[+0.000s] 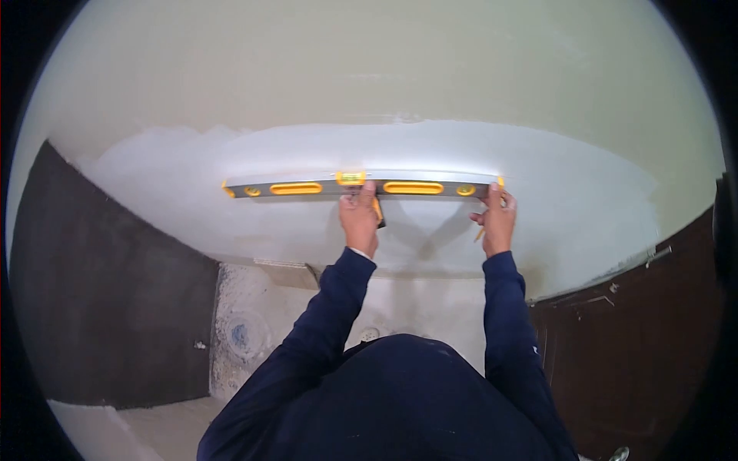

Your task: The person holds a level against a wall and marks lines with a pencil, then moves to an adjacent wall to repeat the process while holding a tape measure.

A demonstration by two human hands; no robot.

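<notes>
A long grey spirit level (330,187) with yellow end caps, yellow grip slots and yellow vial housings lies nearly horizontal against the white-coated wall. Near its middle, my left hand (358,223) is closed on the lower edge, thumb up on the face. A black and yellow object (378,212) shows beside that hand's fingers; its kind is partly hidden. At the level's right end my right hand (499,223) grips the bottom edge. A thin yellow stick like a pencil (480,233) pokes out from the fingers of this same hand.
Behind the level, a white patch (569,177) covers part of the beige wall (369,61). Dark grey panel (108,284) stands at the left, a dark brown surface (638,330) at the right. Below is a pale floor with a round blue-grey fitting (240,335).
</notes>
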